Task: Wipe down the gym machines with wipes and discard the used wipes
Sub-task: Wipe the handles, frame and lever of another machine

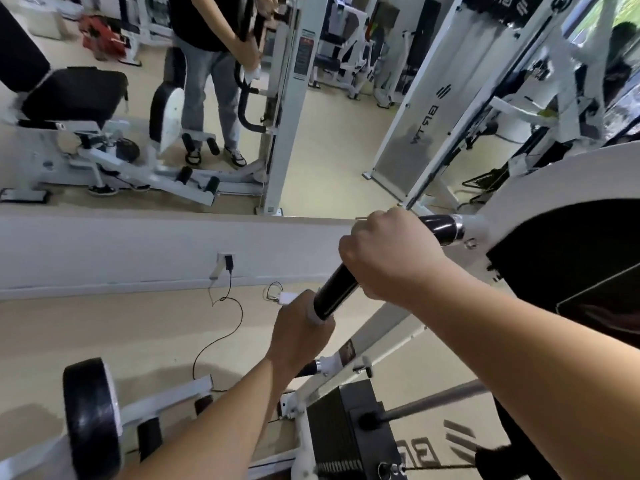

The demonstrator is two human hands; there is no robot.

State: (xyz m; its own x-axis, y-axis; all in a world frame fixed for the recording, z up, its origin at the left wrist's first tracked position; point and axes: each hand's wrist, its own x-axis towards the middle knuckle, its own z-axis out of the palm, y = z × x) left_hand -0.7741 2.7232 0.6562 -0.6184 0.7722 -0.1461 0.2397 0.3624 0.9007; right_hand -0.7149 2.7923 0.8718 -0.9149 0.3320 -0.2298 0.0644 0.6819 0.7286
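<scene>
Step in hand: wiping the black handle bar (337, 289) of the machine. The right grip (388, 258) is curled round the bar's upper stretch and steadies it. The left grip (299, 329) is curled round the lower end. A pale strip, apparently the wipe (316, 319), shows under its fingers, pressed to the bar. Judgement: twist and slide the wipe upward, then cover the stretch beneath the right grip.

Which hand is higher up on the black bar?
The right hand. It grips the black bar up near the white frame, while the left hand grips the bar's lower end.
</scene>
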